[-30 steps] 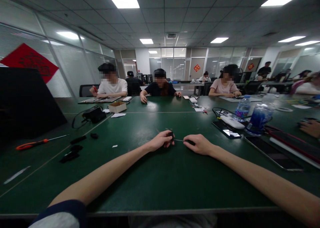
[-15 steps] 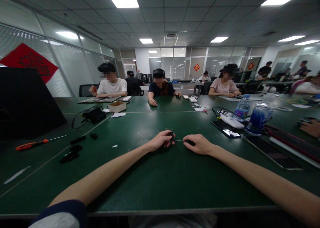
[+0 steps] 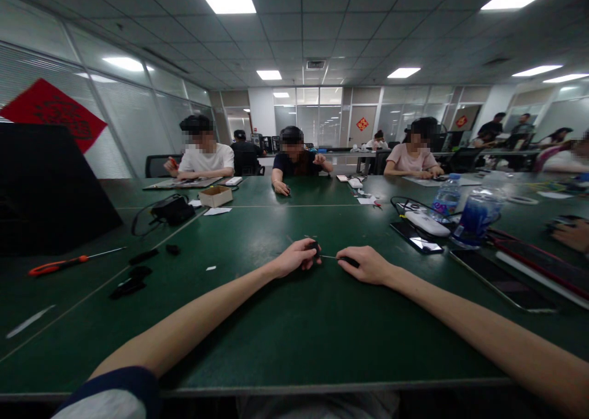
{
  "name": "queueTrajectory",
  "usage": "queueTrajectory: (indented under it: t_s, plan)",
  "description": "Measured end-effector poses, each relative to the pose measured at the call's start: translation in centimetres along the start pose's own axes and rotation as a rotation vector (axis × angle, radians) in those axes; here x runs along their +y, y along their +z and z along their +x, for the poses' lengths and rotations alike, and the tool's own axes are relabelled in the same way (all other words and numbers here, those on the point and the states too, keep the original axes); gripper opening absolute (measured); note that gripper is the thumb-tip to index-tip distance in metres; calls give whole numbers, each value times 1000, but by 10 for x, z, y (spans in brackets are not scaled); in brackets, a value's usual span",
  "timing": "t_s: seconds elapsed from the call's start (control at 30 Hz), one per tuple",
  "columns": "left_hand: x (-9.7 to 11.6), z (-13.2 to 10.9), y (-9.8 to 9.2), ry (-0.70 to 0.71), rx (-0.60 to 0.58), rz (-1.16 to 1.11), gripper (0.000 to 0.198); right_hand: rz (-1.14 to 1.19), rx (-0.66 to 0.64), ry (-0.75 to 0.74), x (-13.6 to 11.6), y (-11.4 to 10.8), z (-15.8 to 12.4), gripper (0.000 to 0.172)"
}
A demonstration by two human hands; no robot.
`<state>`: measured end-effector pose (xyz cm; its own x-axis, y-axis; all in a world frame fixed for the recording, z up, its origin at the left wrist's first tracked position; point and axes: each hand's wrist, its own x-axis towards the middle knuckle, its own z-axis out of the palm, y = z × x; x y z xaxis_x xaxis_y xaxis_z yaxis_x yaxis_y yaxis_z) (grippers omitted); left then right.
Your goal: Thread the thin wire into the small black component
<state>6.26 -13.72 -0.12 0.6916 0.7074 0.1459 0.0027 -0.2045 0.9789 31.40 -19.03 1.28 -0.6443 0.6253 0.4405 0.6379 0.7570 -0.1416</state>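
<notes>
Long green tables fill this open office, under ceiling light panels and beside glass partitions, one of which carries a red paper square on the far left. Several other people sit along the far side, bent over their own small jobs.

At the near edge, both bare forearms of the person stretch out over the felt and meet near the middle of the table. The left hand is curled shut, its fingertips pinching a small black part just above the surface. The right hand is closed around the dark handle of a thin tool. The tool's fine metal shaft runs leftward across the short gap between the hands to the part. Whether the tip actually touches the part is too small to tell.

Well to the left lies an orange-handled screwdriver, and a few loose black pieces are scattered between it and the hands. Farther back on that side sit a black pouch with a looping cable and a small cardboard box. A big dark panel leans at the far left edge.

To the right, well apart from the hands, two phones lie flat, with a white device just behind the nearer-centre one and two water bottles standing beyond them.
</notes>
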Motion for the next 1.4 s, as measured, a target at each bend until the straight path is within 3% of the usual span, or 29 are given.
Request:
queueTrajectory:
  t_s: [0.67,1.4]
  plan:
    - [4,-1,3,-51,54,-119,35,-15,-6,16,0,-1,-1,26]
    - [9,-4,3,-37,44,-101,34,-1,-20,7,-7,-6,1,25]
